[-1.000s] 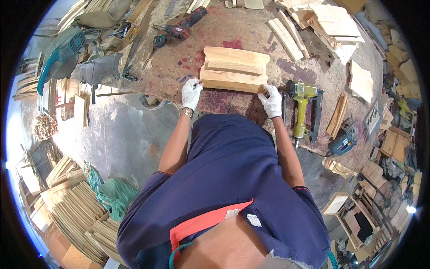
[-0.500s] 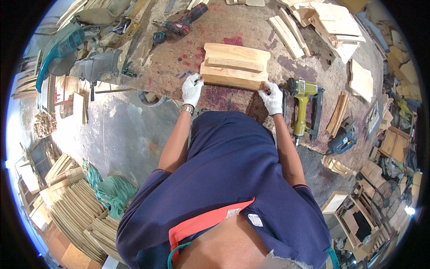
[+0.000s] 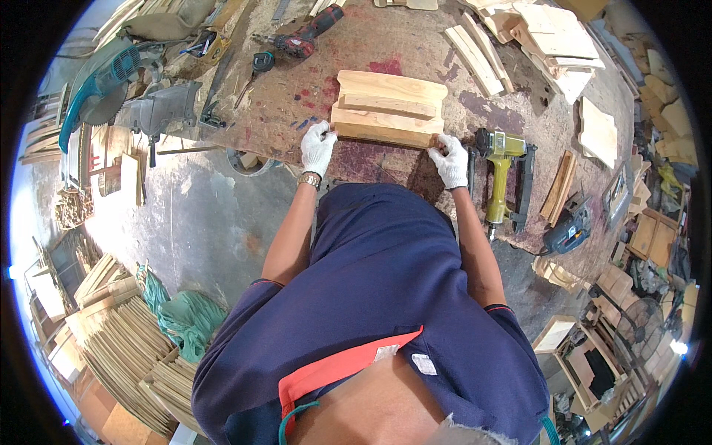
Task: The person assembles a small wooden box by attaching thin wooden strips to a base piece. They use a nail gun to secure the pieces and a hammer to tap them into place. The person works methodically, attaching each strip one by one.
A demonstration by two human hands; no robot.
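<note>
A pale wooden assembly lies on the worktable in front of me, a wavy-edged board with strips of wood across it. My left hand, in a white glove, has its fingers closed on the left end of the near wooden strip. At that strip's right end, my gloved right hand pinches the corner between thumb and fingers. Just right of this hand, a yellow-green nail gun with a black magazine lies on the table.
A cordless drill and a tape measure lie at the far left of the worktable. A miter saw stands beyond the left edge. Wood pieces are heaped at the far right, near a jigsaw.
</note>
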